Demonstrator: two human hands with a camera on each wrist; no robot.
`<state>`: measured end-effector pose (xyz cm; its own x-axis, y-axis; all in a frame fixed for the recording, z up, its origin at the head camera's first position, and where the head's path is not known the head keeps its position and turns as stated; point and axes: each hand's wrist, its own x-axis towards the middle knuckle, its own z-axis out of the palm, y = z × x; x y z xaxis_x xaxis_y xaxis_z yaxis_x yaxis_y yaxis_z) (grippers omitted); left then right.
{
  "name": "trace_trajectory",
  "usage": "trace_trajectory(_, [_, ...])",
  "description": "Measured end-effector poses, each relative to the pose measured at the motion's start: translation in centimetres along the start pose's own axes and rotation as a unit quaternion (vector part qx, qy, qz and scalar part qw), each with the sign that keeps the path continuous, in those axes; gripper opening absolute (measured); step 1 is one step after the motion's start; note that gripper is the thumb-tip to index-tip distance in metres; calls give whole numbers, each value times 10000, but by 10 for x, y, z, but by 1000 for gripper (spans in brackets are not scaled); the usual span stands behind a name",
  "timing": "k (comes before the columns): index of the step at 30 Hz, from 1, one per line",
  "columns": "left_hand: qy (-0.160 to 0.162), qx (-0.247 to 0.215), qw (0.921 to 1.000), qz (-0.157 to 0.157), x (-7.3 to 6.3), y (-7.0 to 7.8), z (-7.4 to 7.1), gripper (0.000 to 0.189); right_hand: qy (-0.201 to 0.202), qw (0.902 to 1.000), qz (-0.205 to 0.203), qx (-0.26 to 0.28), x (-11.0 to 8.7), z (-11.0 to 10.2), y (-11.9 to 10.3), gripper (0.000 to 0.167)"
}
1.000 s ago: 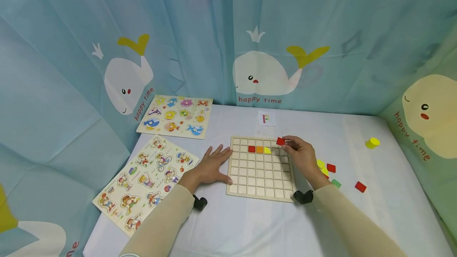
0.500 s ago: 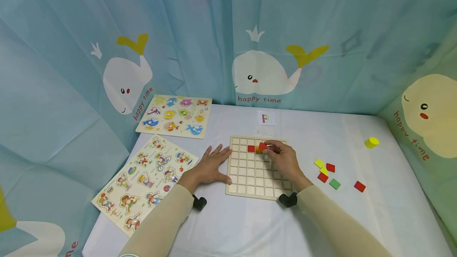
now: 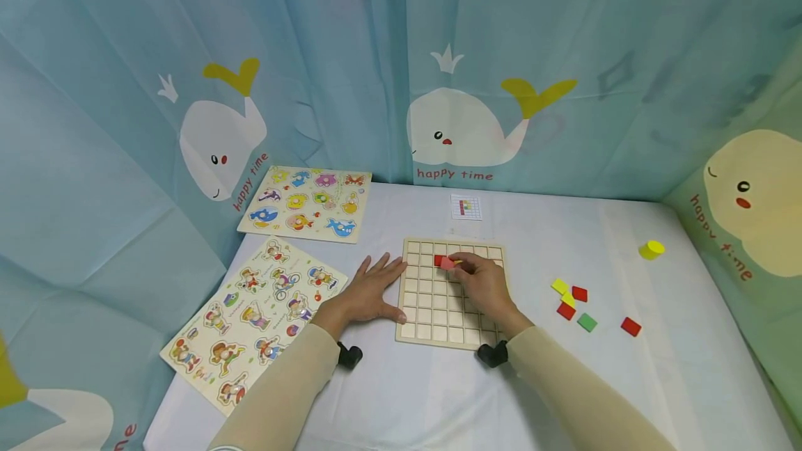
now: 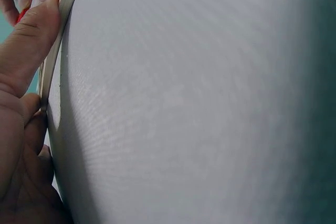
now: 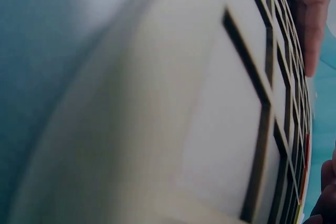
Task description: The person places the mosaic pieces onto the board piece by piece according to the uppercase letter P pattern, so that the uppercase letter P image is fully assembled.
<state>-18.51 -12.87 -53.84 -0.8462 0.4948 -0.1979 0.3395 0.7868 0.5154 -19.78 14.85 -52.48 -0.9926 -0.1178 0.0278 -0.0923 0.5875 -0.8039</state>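
A wooden grid board (image 3: 438, 312) lies on the white-covered table. My left hand (image 3: 368, 296) rests at its left edge, fingers spread and thumb against the frame. In the left wrist view the thumb (image 4: 37, 30) touches the board's side. My right hand (image 3: 489, 291) is over the board's upper part, pinching a red square tile (image 3: 447, 264) between thumb and fingers. Just left of that tile, another red tile (image 3: 438, 260) sits in a cell of the second row. A bit of yellow shows beside the fingertips; the orange tile is hidden in the head view.
Loose red, yellow and green tiles (image 3: 587, 322) lie to the right, with a yellow cylinder (image 3: 651, 250) farther back. A small pattern card (image 3: 466, 207) lies behind the board. Two picture puzzle boards, one with sea animals (image 3: 307, 204), one with figures (image 3: 253, 315), are at left.
My right hand has carried the red tile leftward from the board's top right corner, past the yellow tile, toward the placed red tile. The left hand has stayed put.
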Motion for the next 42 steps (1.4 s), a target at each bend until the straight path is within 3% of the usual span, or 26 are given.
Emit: trace_trajectory(42, [-11, 27, 9999, -129, 2, 0, 2, 116, -482, 9947, -153, -896, 3, 13, -1, 29])
